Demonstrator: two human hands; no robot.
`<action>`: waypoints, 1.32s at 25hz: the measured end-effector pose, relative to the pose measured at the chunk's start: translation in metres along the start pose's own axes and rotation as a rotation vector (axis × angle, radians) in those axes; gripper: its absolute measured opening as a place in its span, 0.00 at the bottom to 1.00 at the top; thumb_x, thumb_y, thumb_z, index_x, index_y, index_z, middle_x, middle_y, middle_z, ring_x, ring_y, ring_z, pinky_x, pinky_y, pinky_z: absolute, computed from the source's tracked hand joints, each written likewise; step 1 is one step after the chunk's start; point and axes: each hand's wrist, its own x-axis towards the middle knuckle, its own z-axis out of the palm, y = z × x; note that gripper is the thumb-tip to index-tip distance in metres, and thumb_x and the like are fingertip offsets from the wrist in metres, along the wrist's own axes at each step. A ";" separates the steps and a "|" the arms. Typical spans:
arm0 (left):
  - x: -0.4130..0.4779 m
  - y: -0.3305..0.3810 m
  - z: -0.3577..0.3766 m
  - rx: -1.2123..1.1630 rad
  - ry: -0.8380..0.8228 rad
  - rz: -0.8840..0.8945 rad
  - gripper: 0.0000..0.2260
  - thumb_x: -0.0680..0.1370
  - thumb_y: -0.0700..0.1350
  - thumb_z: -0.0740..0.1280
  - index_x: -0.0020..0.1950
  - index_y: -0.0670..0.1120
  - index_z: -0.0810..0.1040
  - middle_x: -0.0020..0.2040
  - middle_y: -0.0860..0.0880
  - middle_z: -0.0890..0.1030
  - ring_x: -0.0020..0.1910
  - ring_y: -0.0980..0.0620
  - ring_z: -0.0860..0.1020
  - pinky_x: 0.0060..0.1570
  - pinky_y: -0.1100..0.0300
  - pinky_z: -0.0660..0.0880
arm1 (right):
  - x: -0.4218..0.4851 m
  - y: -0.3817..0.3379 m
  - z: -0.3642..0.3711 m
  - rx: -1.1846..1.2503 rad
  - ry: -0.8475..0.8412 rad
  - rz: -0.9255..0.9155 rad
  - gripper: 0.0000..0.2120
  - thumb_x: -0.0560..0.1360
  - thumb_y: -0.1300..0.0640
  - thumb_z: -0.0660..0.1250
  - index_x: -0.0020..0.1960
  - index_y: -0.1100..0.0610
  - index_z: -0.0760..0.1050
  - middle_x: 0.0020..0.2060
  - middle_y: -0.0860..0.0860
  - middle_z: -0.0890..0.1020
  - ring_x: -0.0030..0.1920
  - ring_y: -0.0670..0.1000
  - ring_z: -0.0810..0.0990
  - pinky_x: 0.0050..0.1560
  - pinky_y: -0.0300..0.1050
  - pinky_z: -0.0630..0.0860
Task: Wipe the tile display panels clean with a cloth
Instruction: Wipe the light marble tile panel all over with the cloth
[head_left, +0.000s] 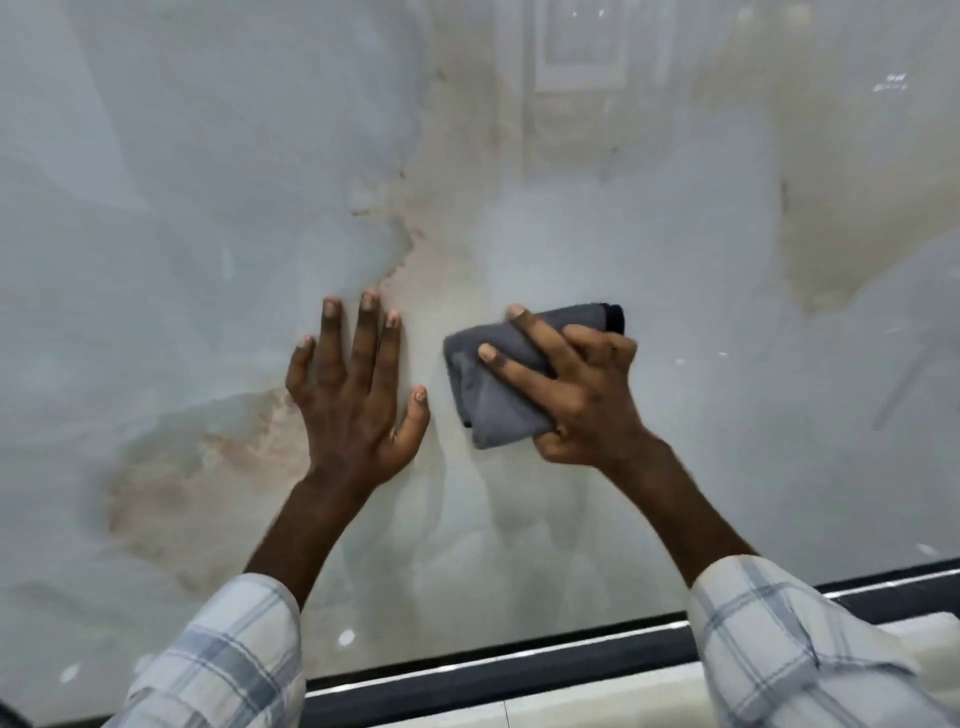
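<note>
Head view shows the right hand (576, 395) gripping a folded grey cloth (498, 384) mid-wipe on the marbled tile panel (208, 182), just beside the flat, open-fingered left hand (353, 400); next, probably sweeping onto unwiped areas.

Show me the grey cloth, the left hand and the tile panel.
grey cloth (491, 408): head view, lower folded part.
left hand (357, 415): head view, back of hand.
tile panel (208, 182): head view, bare glossy surface.

head view, close, facing down at tile panel (208, 182)

Left hand (353, 400) flat on tile panel (208, 182), cloth (493, 400) just right of it, under right hand (576, 389), frame rail (467, 680) along panel's lower edge
</note>
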 end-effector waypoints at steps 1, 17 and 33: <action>0.000 0.001 0.000 0.000 -0.004 0.003 0.34 0.82 0.55 0.58 0.85 0.44 0.54 0.86 0.47 0.46 0.85 0.42 0.46 0.79 0.42 0.48 | 0.006 0.017 -0.006 -0.001 0.021 0.039 0.36 0.66 0.51 0.62 0.76 0.45 0.74 0.77 0.55 0.71 0.59 0.57 0.72 0.57 0.56 0.63; 0.178 -0.054 -0.057 -0.013 0.076 0.014 0.34 0.80 0.55 0.61 0.84 0.44 0.61 0.85 0.40 0.53 0.82 0.40 0.57 0.69 0.40 0.61 | 0.209 0.072 -0.081 -0.134 -0.121 0.401 0.51 0.59 0.60 0.69 0.81 0.53 0.56 0.84 0.53 0.47 0.75 0.58 0.53 0.68 0.71 0.57; 0.179 -0.056 -0.044 0.133 0.100 0.047 0.33 0.81 0.55 0.58 0.83 0.42 0.60 0.85 0.42 0.57 0.84 0.39 0.55 0.72 0.38 0.61 | 0.228 0.107 -0.061 -0.139 0.156 0.365 0.43 0.68 0.35 0.63 0.81 0.47 0.62 0.83 0.52 0.60 0.75 0.59 0.64 0.66 0.65 0.58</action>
